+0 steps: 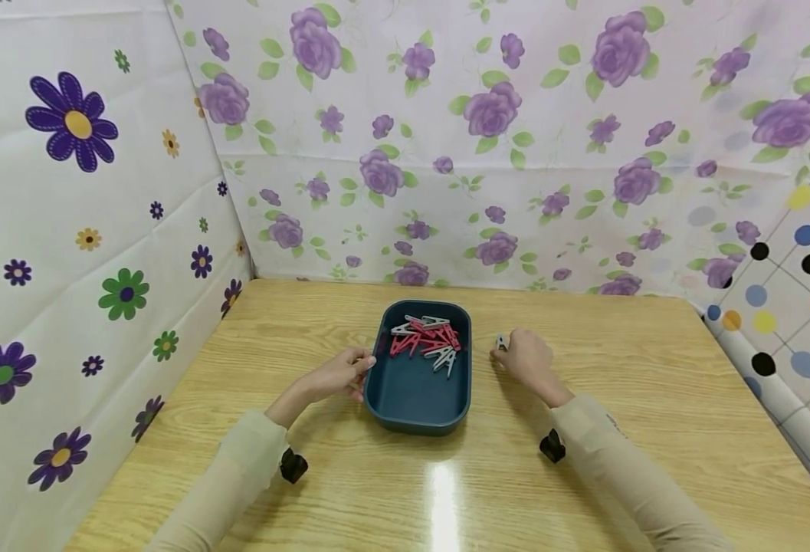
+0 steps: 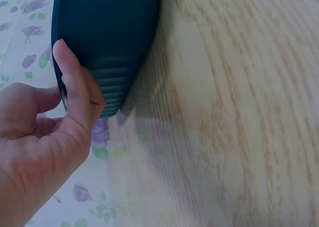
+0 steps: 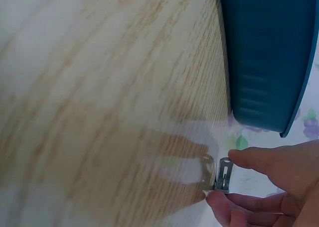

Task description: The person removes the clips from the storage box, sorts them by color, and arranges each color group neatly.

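Observation:
A dark blue plastic tray (image 1: 414, 395) rests on the table, its wall (image 2: 109, 28) filling the top of the left wrist view. Red clothespins (image 1: 439, 335) and light grey clothespins (image 1: 446, 359) lie jumbled toward its far end. At the tray's left side, my left hand (image 1: 341, 373) holds the rim between thumb and fingers. To the right of the tray, my right hand (image 1: 530, 362) pinches a grey clothespin (image 1: 501, 343) at the table surface. The right wrist view shows that clothespin (image 3: 225, 174) between the thumb and the fingers.
The wooden table (image 1: 653, 383) reaches back to a cloth with purple roses (image 1: 490, 111). A flower-print sheet (image 1: 125, 295) hangs on the left, a dotted one (image 1: 805, 291) on the right. Small black devices (image 1: 293, 465) are worn at both wrists.

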The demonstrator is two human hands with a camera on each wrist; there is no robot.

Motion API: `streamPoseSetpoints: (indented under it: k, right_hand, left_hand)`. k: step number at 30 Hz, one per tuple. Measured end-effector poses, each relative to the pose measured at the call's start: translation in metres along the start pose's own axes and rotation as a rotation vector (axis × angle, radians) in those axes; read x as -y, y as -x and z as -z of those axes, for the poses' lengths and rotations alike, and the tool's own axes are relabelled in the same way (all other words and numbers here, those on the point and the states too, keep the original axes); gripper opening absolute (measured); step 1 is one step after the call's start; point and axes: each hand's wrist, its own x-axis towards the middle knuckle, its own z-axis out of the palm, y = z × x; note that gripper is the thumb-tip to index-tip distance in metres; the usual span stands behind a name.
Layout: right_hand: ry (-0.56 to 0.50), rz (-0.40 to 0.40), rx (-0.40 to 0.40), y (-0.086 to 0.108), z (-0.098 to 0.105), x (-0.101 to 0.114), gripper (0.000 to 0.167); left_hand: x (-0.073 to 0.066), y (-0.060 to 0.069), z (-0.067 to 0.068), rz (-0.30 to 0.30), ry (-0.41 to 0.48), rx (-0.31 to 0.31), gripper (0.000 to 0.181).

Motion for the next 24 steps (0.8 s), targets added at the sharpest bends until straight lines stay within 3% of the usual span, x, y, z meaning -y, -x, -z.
streamPoseSetpoints:
  k: [7,13,24]
  right_hand:
    - [0.016,-0.017,0.01,-0.001,0.002,-0.002,0.06]
    - [-0.035,0.065,-0.056,-0.001,0.003,0.001,0.056]
    - [-0.079,0.171,-0.121,-0.002,0.007,0.013,0.022]
  left_hand:
    - [0.001,0.0,0.0,-0.004,0.013,-0.001,0.044]
    - [0.002,-0.001,0.0,0.008,0.021,-0.005,0.043]
    - [0.004,-0.003,-0.001,0.011,0.03,-0.008,0.042]
